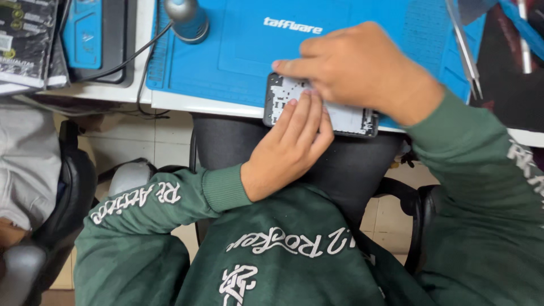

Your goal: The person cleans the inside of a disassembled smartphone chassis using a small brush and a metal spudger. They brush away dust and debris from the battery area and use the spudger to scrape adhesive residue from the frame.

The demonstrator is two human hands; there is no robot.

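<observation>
Left hand (289,148) lies nearest, fingers (306,113) straight and close together, flat on the opened phone (351,120) at the desk (187,103) edge. Right hand (362,71), at 1 o'clock, curls loosely over its top, hiding the middle. Beyond: blue mat (238,51); tweezers (466,54) at 2 o'clock.

- My counter (170,102) is white, its near edge running across in front of me.
- A blue work mat (238,56) covers most of it.
- An opened phone (340,116) lies on the mat's near edge, overhanging the counter slightly.
- A round grey-blue base (187,21) stands at the mat's far left, its black cable (141,56) trailing off.
- Metal tweezers (464,51) lie at the mat's right.
- A black-and-blue device (99,39) sits left of the mat.
</observation>
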